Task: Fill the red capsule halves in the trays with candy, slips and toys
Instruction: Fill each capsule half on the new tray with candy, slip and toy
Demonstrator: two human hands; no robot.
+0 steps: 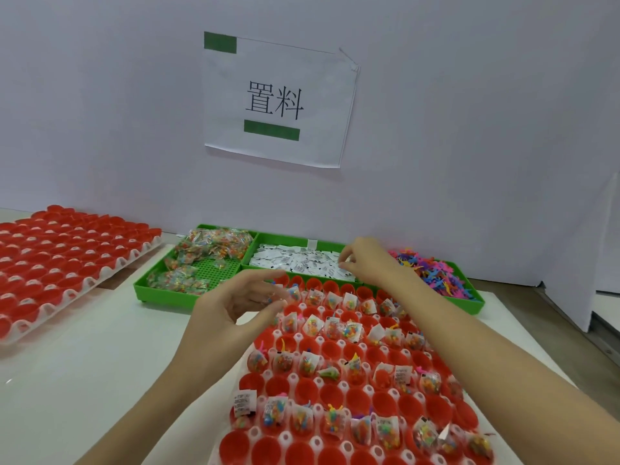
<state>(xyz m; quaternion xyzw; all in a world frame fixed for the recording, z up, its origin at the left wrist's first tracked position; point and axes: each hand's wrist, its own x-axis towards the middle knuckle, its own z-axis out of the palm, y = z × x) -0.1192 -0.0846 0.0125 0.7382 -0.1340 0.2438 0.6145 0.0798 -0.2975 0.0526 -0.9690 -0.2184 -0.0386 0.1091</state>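
- Fingertips of the right hand curled down into the white slips in the middle bin of the green sorting tray, apparently pinching one; the contact itself was too small to confirm.
- Left hand hovered with its fingers loosely curled over the 11 o'clock corner of the near capsule tray; whether it held anything I could not tell.
- Step in hand looked like slip-picking; the next move called for dropping a slip into a red half that lacked one.
- Candy packets lay at 10 o'clock, coloured toys at 2 o'clock.
- A second tray of red halves waited at 9 o'clock.
- The right forearm crossed the filled rows, so a low return risked knocking their contents.
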